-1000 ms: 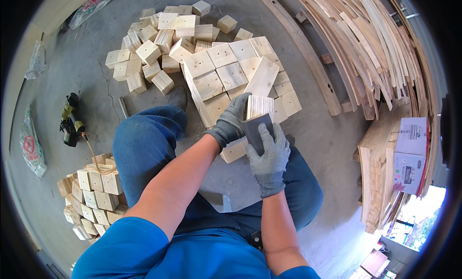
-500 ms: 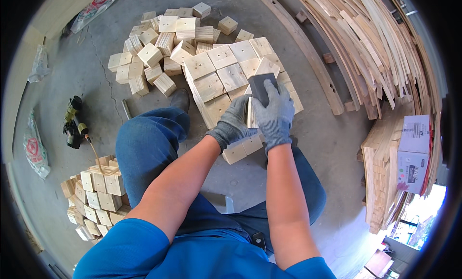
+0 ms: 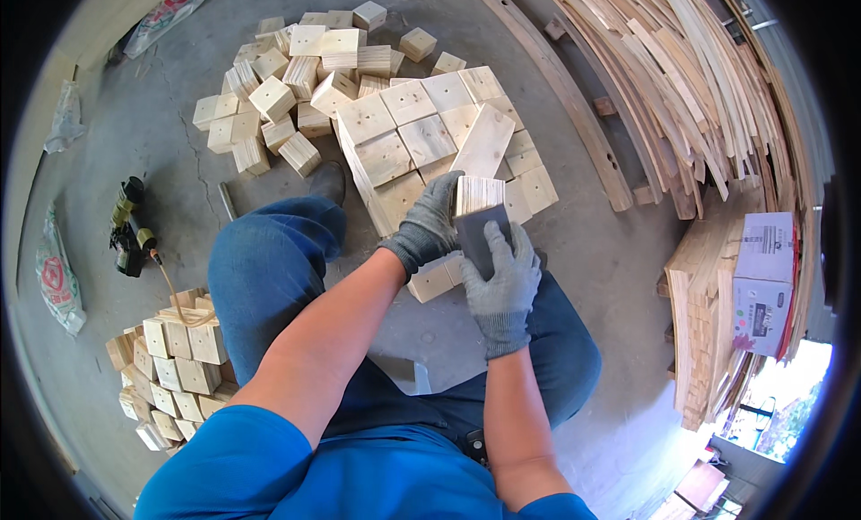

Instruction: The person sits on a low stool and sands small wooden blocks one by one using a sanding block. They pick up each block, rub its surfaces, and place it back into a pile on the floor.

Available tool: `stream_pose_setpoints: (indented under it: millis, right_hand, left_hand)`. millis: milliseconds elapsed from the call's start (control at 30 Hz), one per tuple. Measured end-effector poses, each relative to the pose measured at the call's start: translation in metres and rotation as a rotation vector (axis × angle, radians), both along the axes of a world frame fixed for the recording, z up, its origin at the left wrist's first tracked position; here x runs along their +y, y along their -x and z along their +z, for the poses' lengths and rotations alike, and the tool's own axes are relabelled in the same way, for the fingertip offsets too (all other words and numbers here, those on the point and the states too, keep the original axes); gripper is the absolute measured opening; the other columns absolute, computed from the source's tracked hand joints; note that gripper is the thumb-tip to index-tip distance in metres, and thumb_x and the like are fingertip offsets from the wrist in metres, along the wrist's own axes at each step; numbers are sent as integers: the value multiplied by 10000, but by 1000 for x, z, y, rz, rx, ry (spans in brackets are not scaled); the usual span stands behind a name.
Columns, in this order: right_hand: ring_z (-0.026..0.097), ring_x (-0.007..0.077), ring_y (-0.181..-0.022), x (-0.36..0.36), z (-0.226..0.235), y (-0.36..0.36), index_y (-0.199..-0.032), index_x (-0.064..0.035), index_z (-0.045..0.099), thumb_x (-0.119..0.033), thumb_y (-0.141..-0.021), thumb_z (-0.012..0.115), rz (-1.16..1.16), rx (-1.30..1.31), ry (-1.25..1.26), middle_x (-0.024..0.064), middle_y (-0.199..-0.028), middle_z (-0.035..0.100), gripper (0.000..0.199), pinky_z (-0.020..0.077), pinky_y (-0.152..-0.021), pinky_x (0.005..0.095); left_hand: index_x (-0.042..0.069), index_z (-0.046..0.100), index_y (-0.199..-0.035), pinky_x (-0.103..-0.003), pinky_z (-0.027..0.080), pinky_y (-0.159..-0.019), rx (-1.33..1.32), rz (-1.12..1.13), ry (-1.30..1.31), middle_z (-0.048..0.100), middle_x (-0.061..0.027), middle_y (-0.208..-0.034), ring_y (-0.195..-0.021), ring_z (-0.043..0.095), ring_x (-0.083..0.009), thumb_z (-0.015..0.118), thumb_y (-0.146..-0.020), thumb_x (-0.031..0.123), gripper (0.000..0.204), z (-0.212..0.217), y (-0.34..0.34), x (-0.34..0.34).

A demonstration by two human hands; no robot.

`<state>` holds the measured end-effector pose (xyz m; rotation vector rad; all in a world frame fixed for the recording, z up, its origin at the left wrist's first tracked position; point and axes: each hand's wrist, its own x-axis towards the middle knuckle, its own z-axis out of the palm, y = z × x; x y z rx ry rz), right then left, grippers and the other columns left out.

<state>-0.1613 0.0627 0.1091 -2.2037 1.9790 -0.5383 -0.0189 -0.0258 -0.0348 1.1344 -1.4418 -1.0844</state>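
Head view, looking down: a seated person in grey knit gloves works between bent knees. Just right of the frame's centre is a pale wooden block [image 3: 481, 194], striped grain showing. The left hand [image 3: 430, 226] is wrapped about its left side, a grip that probably steadies it. The right hand [image 3: 504, 282] clasps a dark grey rectangular pad [image 3: 473, 226] from the near right, fingers laid along its face — likely spreading pressure evenly — and the pad lies against the block's near side. Whether the block rests on anything is hidden.

Beyond the hands, drilled wooden blocks sit edge to edge in a grid [image 3: 424, 142], apparently making a flat, level support; a short plank [image 3: 484, 139] lies slanted across it. Loose blocks [image 3: 273, 99] are heaped at upper left, seemingly within reach. At lower left, a neater block stack [image 3: 197, 342] carries a loop of tan hose [image 3: 169, 283] running to an olive-and-black tool [image 3: 130, 224] on the floor — out of the knees' way.
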Motion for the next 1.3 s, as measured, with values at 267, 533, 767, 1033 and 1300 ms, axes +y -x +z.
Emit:
stream_pose_setpoints:
  millis: [267, 533, 767, 1033, 1300]
  right_hand:
    - [585, 434, -1372, -120, 2, 5, -1445, -150, 692, -291, -831, 894, -113, 12, -24, 241, -1520, 590, 662, 478, -1166, 508]
    - [563, 453, -1388, -87, -10, 17, -1486, -140, 654, -307, -833, 895, -129, -29, -14, 257, -1531, 570, 715, 460, -1171, 541]
    - [547, 466, -1359, 6, -5, 27, -1502, -164, 643, -334, -846, 886, -61, -14, 6, 254, -1557, 525, 720, 439, -1131, 585]
    - [568, 473, -1322, -47, -10, 19, -1468, -183, 663, -310, -830, 889, -48, 24, 34, 225, -1537, 550, 688, 461, -1107, 593]
    - [595, 448, -1336, -135, 4, 4, -1475, -177, 667, -325, -841, 881, -113, 32, -85, 222, -1523, 579, 685, 482, -1134, 536]
  left_hand:
    - [53, 345, -1624, -390, 412, -1231, -99, -32, 50, 496, -166, -1520, -1422, 512, -300, 1052, -662, 257, 1211, -2, -3, -1]
    - [55, 353, -1615, -384, 427, -1223, -147, -22, 2, 497, -156, -1514, -1414, 525, -291, 1036, -662, 231, 1185, 1, -6, 2]
    - [53, 357, -1605, -389, 450, -1209, -114, -12, -16, 504, -161, -1505, -1397, 543, -291, 1053, -656, 262, 1195, 5, 0, 0]
    - [60, 395, -1580, -394, 462, -1191, -149, 0, -7, 512, -170, -1491, -1388, 550, -305, 1029, -662, 215, 1127, 9, -5, 2]
    - [45, 377, -1599, -391, 421, -1221, 28, -34, 19, 499, -180, -1493, -1403, 529, -324, 1038, -668, 251, 1161, -2, -4, 0]
